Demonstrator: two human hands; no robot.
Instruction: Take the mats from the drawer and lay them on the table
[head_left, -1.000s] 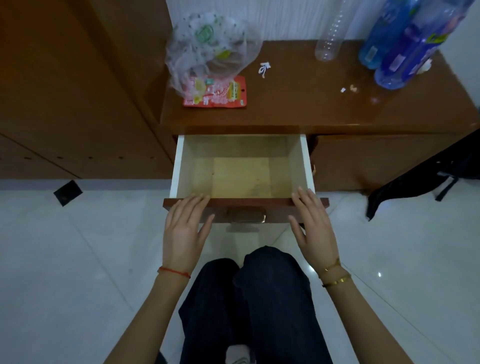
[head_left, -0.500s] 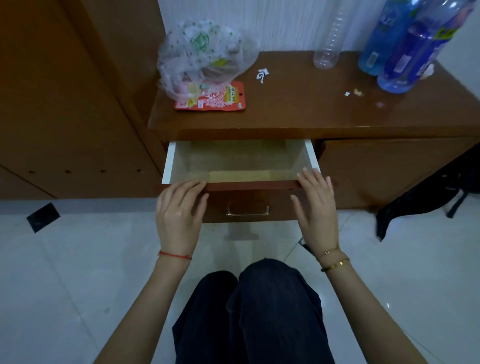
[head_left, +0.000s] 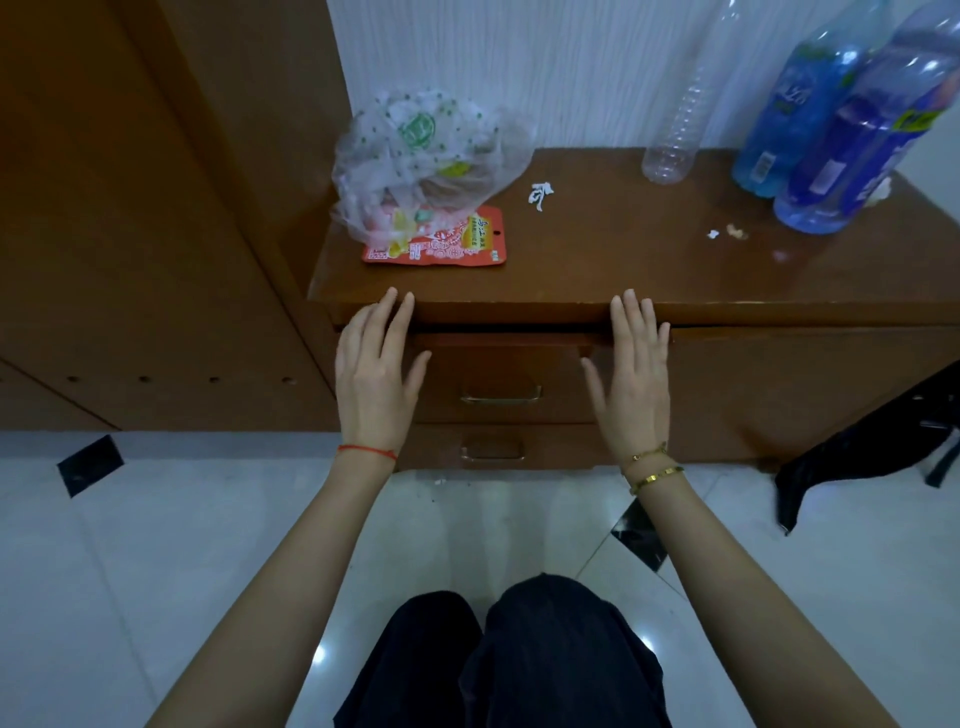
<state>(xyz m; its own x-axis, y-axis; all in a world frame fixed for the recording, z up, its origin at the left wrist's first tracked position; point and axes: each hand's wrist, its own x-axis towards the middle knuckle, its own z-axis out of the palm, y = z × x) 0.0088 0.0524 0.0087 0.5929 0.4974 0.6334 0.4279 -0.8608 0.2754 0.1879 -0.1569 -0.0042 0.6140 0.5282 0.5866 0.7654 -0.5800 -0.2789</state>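
View from my head, looking down at a wooden table (head_left: 675, 270) with drawers beneath its top; my left hand (head_left: 371, 379) lies flat against the left end of the upper drawer (head_left: 501, 374), fingers straight and slightly spread, holding nothing; my right hand (head_left: 636, 374) lies flat against the right end of the same drawer front, fingers likewise straight, holding nothing; the drawer sits almost flush under the tabletop, only a narrow dark slit showing above its front, so its inside cannot be seen; no mats show anywhere in view, and whether any lie in the drawer I cannot tell; a metal handle (head_left: 501, 396) sits between my two hands, untouched; a second handle (head_left: 492, 451) marks the lower drawer; on the tabletop, a clear plastic bag (head_left: 421, 161) rests partly on a red packet (head_left: 457, 241); a clear empty bottle (head_left: 675, 140) and two blue bottles (head_left: 831, 135) stand at the rear right; a dark bag (head_left: 878, 441) slumps against the cabinet at right; my dark-trousered knees (head_left: 519, 654) sit below on the pale tiled floor (head_left: 156, 545).
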